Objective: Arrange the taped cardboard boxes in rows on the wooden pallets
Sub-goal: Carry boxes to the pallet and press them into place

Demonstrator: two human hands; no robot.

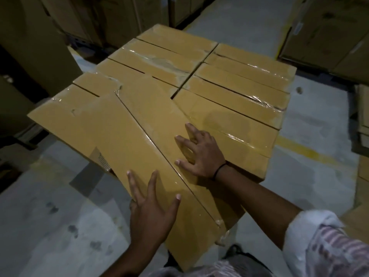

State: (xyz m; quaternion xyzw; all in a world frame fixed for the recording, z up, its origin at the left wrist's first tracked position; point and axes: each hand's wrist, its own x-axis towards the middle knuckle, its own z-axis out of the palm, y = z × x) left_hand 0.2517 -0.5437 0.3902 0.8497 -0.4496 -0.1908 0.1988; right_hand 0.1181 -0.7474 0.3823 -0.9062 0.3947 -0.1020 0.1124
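Left hand (151,212), then right hand (199,154), press flat with fingers spread wide, gripping nothing, on the taped cardboard box (111,126) lying askew atop the neat rows of boxes (239,82) beyond.

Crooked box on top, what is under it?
A layer of taped boxes in rows lies under the crooked box. The boxes directly beneath it are partly covered, and any pallet below cannot be seen.

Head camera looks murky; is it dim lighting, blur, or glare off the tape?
Head view: mostly dim lighting, with the surrounding stacks nearly black; thin glare streaks on the tape; the left hand and right hand on the skewed box look slightly soft; edges bend from the wide angle.
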